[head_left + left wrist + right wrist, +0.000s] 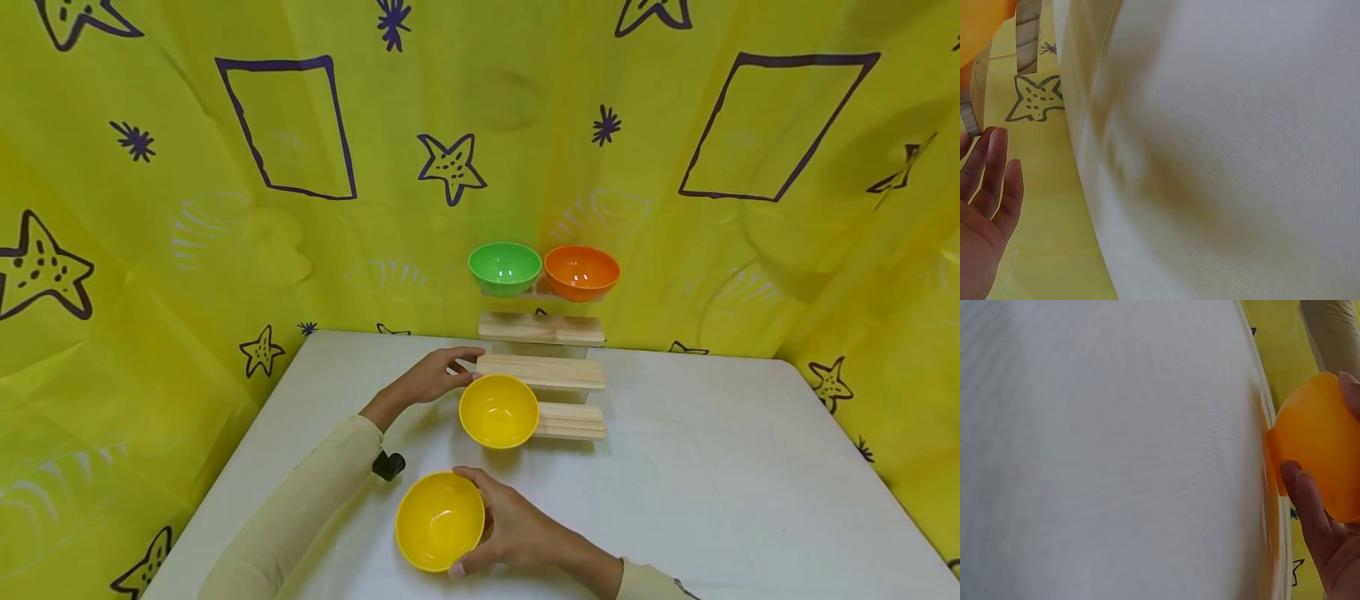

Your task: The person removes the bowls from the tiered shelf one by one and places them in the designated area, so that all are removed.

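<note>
My right hand [517, 525] grips a yellow bowl [438, 521] by its right side, thumb low on the wall and fingers at the far edge. The right wrist view shows this bowl [1319, 440] tilted, fingers against its wall. Farther off, my left hand [431, 379] has its fingertips right at the left end of a wooden step [547, 372] of a stepped stand. Its fingers [996, 147] look extended in the left wrist view. A second yellow bowl [499, 412] rests on the stand's lowest step [573, 422], beside the left thumb.
A green bowl [506, 268] and an orange bowl [582, 272] sit side by side on the stand's top step. Between these and the lower steps is another wooden step [542, 328]. The white table [712, 475] meets a yellow patterned curtain [397, 225] behind and at both sides.
</note>
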A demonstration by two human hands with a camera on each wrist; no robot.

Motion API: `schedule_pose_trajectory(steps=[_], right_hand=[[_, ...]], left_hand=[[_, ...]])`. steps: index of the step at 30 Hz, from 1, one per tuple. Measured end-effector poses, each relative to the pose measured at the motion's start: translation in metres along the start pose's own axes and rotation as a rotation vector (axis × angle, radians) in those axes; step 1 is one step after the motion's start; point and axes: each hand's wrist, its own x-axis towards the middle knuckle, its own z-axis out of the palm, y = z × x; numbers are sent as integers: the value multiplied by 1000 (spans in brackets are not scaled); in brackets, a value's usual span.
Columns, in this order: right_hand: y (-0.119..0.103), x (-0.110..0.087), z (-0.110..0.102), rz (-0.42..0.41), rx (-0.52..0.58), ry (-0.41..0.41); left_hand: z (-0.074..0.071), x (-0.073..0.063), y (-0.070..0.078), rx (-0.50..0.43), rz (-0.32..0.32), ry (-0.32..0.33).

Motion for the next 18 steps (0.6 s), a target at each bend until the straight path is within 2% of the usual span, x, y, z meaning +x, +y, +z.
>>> schedule_pose_trajectory(steps=[18], right_hand=[[-1,-3,-3,5,-23,-36]], left_hand=[[0,0,2,-12,12,-9]])
